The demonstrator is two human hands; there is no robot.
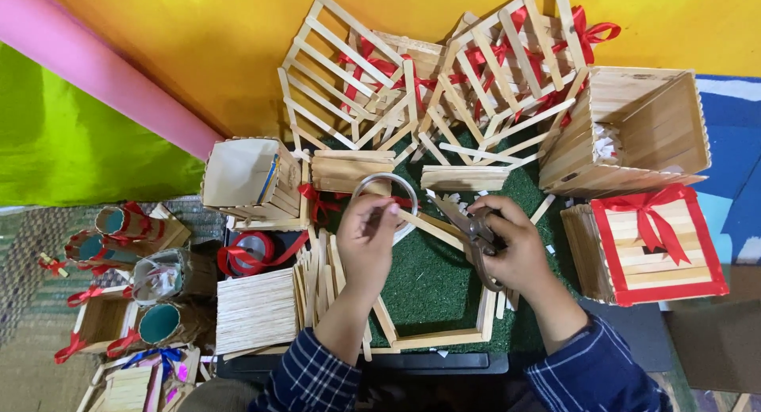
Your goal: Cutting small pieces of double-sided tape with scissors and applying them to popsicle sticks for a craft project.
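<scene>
At the far left stand three round cups trimmed with red ribbon, one stuffed with clear plastic, beside a small open wooden box that looks empty. Next, a stick-built box lined with white paper holds a few coloured sticks; below it lie a red ribbon roll and a flat stick panel. The left hand pinches a clear tape ring over the green mat. The right hand is closed around scissors, blades pointing left. Right of that, one big open crate holds white scraps, and one lidded box wears a red bow.
</scene>
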